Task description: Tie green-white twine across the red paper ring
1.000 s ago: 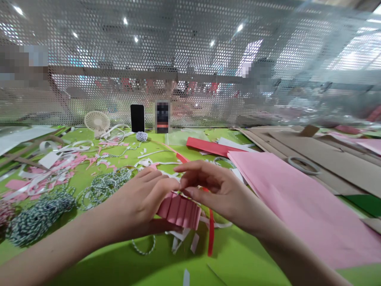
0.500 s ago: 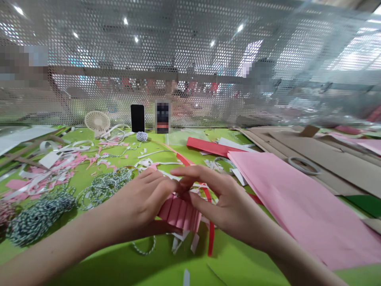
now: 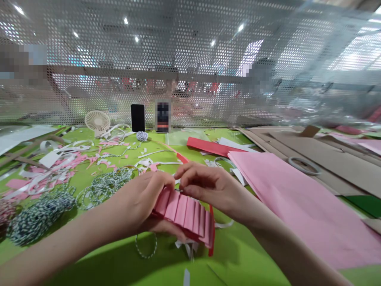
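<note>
A pleated pink paper piece point(image 3: 187, 214) with a red layer under it is held by my left hand point(image 3: 145, 198), thumb on top and fingers beneath. At its upper edge, my right hand point(image 3: 212, 188) has its fingers curled together; a small dark and white bit shows by the fingertips, too small to name. A red paper strip point(image 3: 212, 238) hangs beside the pleats. Under the pleats are white paper scraps point(image 3: 189, 248) and a loop of twisted green-and-white string point(image 3: 146, 254).
Bundles of green-and-white twine point(image 3: 41, 214) and paper scraps point(image 3: 64, 167) lie left. Pink paper sheets point(image 3: 297, 206) and brown cardboard point(image 3: 333, 159) with a tape ring point(image 3: 303, 165) lie right. A fan point(image 3: 97, 121) and a phone point(image 3: 137, 118) stand before the perforated screen point(image 3: 193, 47).
The pleated paper has swung down to the right, showing more of its folds. My right hand has drawn slightly away from my left, its fingers still at the upper edge.
</note>
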Motion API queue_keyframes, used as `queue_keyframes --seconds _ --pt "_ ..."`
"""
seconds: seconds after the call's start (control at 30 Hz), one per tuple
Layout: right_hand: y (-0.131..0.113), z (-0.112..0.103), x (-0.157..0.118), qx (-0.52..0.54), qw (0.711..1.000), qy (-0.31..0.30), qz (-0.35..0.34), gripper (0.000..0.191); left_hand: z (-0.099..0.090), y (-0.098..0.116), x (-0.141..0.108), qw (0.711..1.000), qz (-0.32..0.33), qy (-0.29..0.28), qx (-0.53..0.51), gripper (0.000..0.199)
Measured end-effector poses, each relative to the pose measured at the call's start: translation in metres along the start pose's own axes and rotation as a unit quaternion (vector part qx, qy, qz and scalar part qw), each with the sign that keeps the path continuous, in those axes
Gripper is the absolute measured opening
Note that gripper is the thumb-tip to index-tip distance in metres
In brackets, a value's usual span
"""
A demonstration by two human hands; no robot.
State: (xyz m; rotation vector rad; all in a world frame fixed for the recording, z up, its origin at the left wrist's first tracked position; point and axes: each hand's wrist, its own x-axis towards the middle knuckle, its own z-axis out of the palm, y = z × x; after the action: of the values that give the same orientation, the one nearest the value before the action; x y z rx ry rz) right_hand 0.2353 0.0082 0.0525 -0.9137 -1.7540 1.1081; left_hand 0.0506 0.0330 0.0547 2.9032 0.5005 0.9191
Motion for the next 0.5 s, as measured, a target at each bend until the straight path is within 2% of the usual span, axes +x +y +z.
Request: queue_keyframes --seconds 0.1,0.17,0.27,0.37,0.5 --pt "-0.001 0.001 0.000 -0.014 1.000 0.011 0.015 0.005 0.005 -0.007 -0.001 0.999 -0.004 0.021 -0.041 0.042" --pt "-0.002 0.001 -0.001 -0.038 0.999 0.028 0.010 0.007 0.009 -0.012 -0.001 0.997 0.029 0.045 -0.051 0.038" --pt "-0.002 0.001 -0.004 -0.076 0.996 0.036 -0.031 0.010 0.013 -0.016 -0.002 0.991 0.117 0.062 0.018 0.019" --pt "-0.005 0.003 -0.007 -0.126 0.990 0.015 -0.068 0.011 0.014 -0.015 -0.003 0.971 0.191 0.080 0.121 0.029" --pt "-0.011 0.008 -0.012 -0.193 0.977 -0.024 -0.091 0.013 0.015 -0.014 -0.005 0.949 0.248 0.110 0.159 0.029"
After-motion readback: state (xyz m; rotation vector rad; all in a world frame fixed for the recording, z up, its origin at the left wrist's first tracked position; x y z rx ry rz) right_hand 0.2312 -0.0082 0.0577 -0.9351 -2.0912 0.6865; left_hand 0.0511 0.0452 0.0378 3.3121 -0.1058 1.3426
